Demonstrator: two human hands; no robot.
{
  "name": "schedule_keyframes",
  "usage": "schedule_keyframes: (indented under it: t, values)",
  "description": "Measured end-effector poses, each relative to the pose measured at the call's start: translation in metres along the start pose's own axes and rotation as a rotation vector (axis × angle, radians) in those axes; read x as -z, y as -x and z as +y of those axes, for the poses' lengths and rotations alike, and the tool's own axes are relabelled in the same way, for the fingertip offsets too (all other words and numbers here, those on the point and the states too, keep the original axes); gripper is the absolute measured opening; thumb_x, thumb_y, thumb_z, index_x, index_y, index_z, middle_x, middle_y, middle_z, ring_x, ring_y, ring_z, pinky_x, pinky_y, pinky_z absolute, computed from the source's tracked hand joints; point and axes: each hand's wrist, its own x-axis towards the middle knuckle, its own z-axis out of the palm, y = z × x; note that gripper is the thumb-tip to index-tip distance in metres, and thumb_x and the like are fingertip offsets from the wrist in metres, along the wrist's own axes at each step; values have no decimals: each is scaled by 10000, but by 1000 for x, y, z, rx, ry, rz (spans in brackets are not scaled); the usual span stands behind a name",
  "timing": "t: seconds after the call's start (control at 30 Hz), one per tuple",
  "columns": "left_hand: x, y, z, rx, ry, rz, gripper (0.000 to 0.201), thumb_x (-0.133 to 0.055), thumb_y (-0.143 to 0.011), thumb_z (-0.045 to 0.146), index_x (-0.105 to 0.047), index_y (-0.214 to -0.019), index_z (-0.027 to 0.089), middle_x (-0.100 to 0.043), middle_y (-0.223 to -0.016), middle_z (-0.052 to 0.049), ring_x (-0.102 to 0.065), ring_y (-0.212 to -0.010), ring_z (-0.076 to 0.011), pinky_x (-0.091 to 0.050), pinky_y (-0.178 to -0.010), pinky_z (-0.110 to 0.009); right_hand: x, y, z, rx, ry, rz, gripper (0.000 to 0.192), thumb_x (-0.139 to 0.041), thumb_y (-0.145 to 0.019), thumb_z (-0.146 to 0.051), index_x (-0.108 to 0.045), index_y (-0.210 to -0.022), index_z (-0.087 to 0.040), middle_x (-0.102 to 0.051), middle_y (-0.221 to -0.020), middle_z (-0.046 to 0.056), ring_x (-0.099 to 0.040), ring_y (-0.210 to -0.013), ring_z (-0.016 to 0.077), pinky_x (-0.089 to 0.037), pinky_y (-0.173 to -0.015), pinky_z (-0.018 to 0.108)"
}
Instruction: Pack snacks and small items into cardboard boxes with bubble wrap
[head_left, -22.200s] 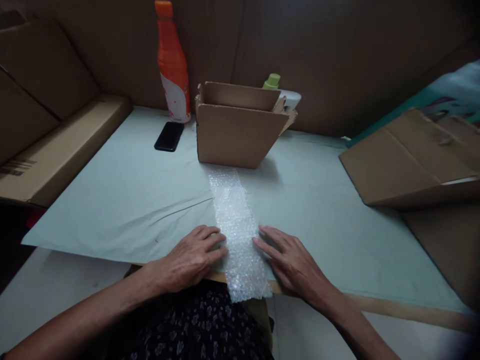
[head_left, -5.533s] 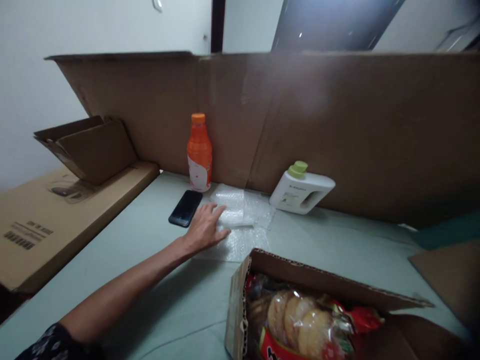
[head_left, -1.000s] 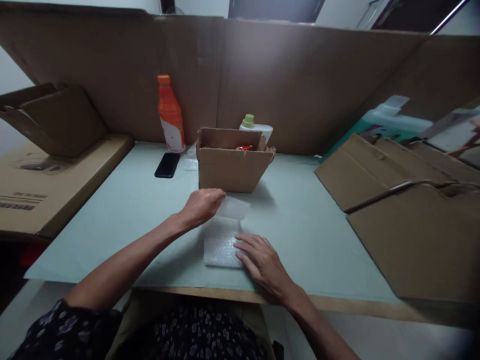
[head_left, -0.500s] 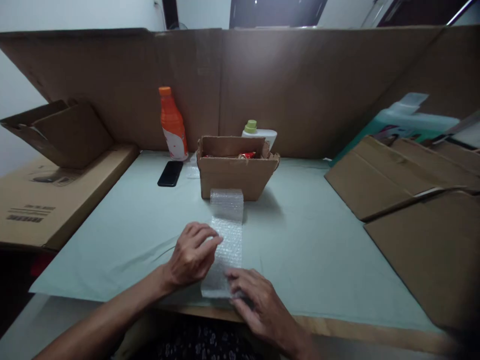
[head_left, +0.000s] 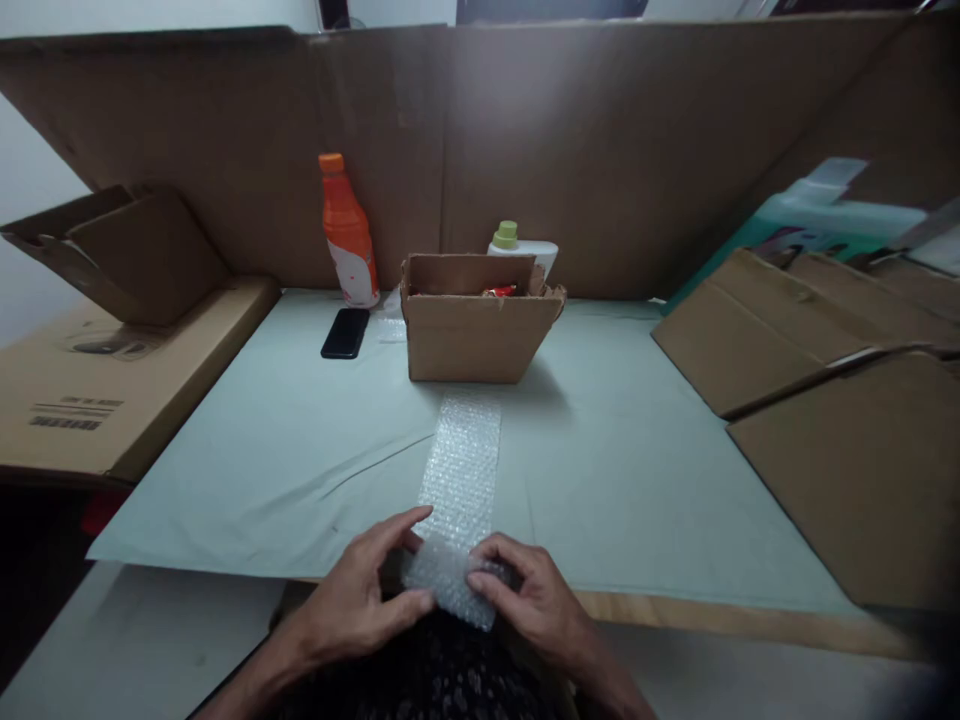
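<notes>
Bubble wrap strip, near end pinched by both hands' fingers, hides their tips.

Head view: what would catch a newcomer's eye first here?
Probably the bubble wrap strip, stretched down the middle of the pale green table with its near end pinched between the left hand and right hand at the table's front edge. Next, the open cardboard box at the strip's far end, and the orange bottle standing behind it on the left.
</notes>
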Motion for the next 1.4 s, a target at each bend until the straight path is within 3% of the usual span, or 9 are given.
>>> schedule_keyframes:
  t: [0.13, 0.27, 0.47, 0.63, 0.77, 0.9, 1.07, 1.23, 1.4]
  values:
    - [-26, -8, -13, 66, -199, 168, 493, -482, -923, 280, -511, -1404, 177, -688, -854, -42, -627, -712, -176, -510, -676, -292, 0, -19, 13, 134, 240, 242, 126, -616, -895, -272, -671, -996, -220, -736, -977, 59, -682, -893, 240, -531, -800, 369]
    - [-32, -23, -25, 17, -419, 230, 527, -472, -915, 231, -451, -1434, 138, -683, -812, -42, -628, -707, -201, -502, -694, -333, 2, -7, 20, 410, 455, 487, 331, -629, -915, -246, -601, -1245, -245, -699, -1190, 99, -646, -1106, 264, -528, -941, 442]
    - [-28, -23, -27, -58, -480, 271, 525, -528, -930, 227, -419, -1442, 191, -679, -899, -49, -646, -787, -207, -532, -736, -339, -20, 15, 17, 482, 575, 243, 359, -653, -884, -190, -609, -1239, -222, -691, -1227, 106, -630, -1127, 284, -536, -921, 482]
    - [-18, -4, -15, -294, -329, 192, 540, -589, -908, 243, -434, -1425, 247, -579, -1319, -112, -549, -1202, -256, -484, -1009, -431, -30, 3, 21, 390, 386, 343, 185, -544, -952, -139, -669, -1052, -231, -758, -960, 38, -703, -885, 206, -571, -788, 387]
    - [-22, -4, -16, -236, -315, 188, 484, -506, -941, 160, -444, -1416, 226, -677, -1016, -63, -602, -915, -213, -518, -829, -370, -20, -2, 21, 256, 252, 364, 169, -581, -953, -198, -676, -1088, -231, -762, -1016, 37, -727, -913, 187, -595, -791, 324]
    - [-32, -24, -24, -197, -481, 261, 414, -492, -939, 139, -498, -1352, 145, -669, -873, -60, -581, -781, -217, -488, -740, -367, -9, 2, 22, 392, 441, 545, 252, -608, -930, -168, -645, -1175, -215, -699, -1166, 102, -670, -1068, 230, -559, -907, 397]
    - [-32, -30, -27, -185, -622, 307, 352, -495, -941, 144, -543, -1290, 153, -666, -866, -61, -587, -790, -238, -476, -745, -391, -3, 0, 24, 489, 617, 294, 282, -621, -903, -145, -647, -1175, -213, -702, -1192, 102, -635, -1110, 262, -545, -895, 443]
    - [-24, -12, -19, -249, -450, 269, 380, -566, -944, 240, -527, -1318, 190, -608, -1223, -129, -556, -1124, -273, -480, -932, -429, 2, -15, 20, 378, 492, 180, 224, -555, -959, -159, -670, -1139, -226, -755, -1010, 47, -679, -940, 205, -552, -836, 390]
    - [-24, -24, -17, -261, -412, 209, 375, -485, -952, 135, -513, -1324, 177, -674, -954, -69, -588, -885, -230, -495, -801, -393, 7, -16, 18, 339, 506, 273, 251, -586, -956, -216, -629, -1203, -212, -740, -1065, 74, -676, -960, 226, -547, -831, 402]
